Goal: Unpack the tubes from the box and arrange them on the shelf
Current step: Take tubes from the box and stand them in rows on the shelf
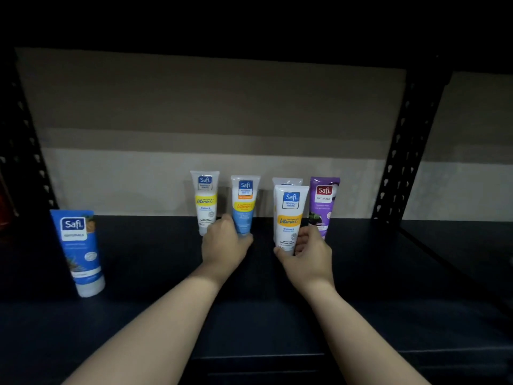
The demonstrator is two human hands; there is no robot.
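Shelf (155, 273) open between blue tube (79, 251) and back-row tubes (205, 201); upright (402, 151) blocks right.

Rear white tube (287, 181) mostly hidden.

A single head-worn view looks forward and slightly down, close over the dark shelf board (166, 315), facing the beige back wall (211, 107) at 12 o'clock.

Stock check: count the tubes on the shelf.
6: blue tube far left; white tube; light-blue tube; front white tube; one mostly hidden behind it; purple tube.
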